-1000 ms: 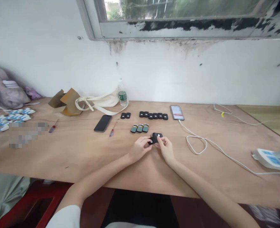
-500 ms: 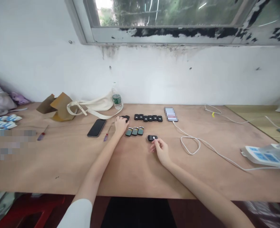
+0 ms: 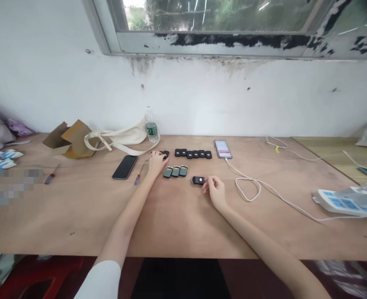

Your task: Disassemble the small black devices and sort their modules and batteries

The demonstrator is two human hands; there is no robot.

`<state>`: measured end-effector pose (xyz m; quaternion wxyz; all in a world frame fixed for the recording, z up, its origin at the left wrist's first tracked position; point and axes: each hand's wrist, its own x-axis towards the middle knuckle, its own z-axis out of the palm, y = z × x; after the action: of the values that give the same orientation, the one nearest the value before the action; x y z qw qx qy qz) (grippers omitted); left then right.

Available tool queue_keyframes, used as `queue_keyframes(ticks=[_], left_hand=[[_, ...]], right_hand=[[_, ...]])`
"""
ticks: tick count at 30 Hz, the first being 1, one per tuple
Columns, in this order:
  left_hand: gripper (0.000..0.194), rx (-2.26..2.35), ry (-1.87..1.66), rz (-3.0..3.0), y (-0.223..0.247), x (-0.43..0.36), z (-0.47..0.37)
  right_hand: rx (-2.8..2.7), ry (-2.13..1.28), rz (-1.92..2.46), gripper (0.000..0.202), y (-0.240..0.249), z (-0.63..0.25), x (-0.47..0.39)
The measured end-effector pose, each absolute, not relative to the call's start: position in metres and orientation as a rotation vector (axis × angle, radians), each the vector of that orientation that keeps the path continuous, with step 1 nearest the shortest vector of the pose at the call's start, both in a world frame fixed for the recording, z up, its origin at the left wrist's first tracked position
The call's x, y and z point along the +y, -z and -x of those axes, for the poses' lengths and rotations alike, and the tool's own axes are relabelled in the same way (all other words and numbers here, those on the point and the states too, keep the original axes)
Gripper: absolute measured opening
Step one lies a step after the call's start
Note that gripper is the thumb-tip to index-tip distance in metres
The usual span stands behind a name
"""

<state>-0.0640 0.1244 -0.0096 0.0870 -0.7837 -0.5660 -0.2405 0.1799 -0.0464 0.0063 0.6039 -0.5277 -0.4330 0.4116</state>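
Left hand: your left hand (image 3: 156, 164) is at centre, its fingertips over the near-left side of a pair of black fobs (image 3: 166, 154); whether they pinch one or only rest there, you cannot tell.
Right hand: your right hand (image 3: 216, 192) is right of centre, fingers loosely curled, tips at the right end of a single black fob (image 3: 198, 180); whether they grip it is unclear.
Single fob: flat on the wooden tabletop (image 3: 177, 224), just right of centre, a white dot on its face.
Fob row: six closed fobs (image 3: 196, 154) side by side above it, in a slightly uneven line.
Open fobs: three, with grey-green faces (image 3: 176, 171), lie between your hands.
Centre left: a dark phone (image 3: 125, 167), a screwdriver (image 3: 136, 180) beside your left forearm, and another screwdriver (image 3: 50, 179) farther left.
Against the wall: a brown paper bag (image 3: 81, 139), a cream cloth bag (image 3: 130, 136) and an upright bottle (image 3: 152, 130).
Right side: a lit phone (image 3: 223, 149) with a looped white cable (image 3: 252, 178), and a power strip (image 3: 345, 203) at the right edge.
Room: a white wall (image 3: 202, 99), stained under the window (image 3: 220, 16) at top; a red stool (image 3: 43, 276) at lower left.
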Motion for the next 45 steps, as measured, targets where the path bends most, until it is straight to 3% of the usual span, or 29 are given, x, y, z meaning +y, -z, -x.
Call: queue_keyframes(ticks=[15,19,23,29,34,38,41,45], left_hand=[[0.025,-1.700,0.757,2.376,0.010,0.125,0.064],[0.025,-1.722,0.777,2.355,0.011,0.124,0.064],[0.029,-1.683,0.882,2.360,0.005,0.119,0.062],[0.032,-1.521,1.247,2.348,-0.006,0.076,0.063],[0.031,-1.398,1.513,2.732,-0.003,0.011,0.047],[0.048,-1.710,1.863,3.171,0.000,-0.016,0.020],[0.049,-1.945,2.230,3.056,0.000,-0.015,0.007],[0.052,-2.087,2.374,3.013,0.000,-0.007,0.006]], right_hand=[[-1.022,-0.657,1.398,0.033,0.009,-0.211,-0.019],[-1.251,-0.687,1.355,0.028,0.007,-0.208,-0.022],[-1.635,-0.683,1.300,0.043,0.007,-0.208,-0.024],[-1.796,-0.597,1.297,0.035,0.008,-0.209,-0.024],[-1.495,-0.960,1.163,0.042,0.006,-0.190,-0.031],[-1.419,-1.104,1.033,0.043,0.006,-0.171,-0.031],[-1.420,-1.143,1.031,0.042,0.007,-0.164,-0.028],[-1.437,-1.181,1.062,0.041,0.008,-0.165,-0.029]])
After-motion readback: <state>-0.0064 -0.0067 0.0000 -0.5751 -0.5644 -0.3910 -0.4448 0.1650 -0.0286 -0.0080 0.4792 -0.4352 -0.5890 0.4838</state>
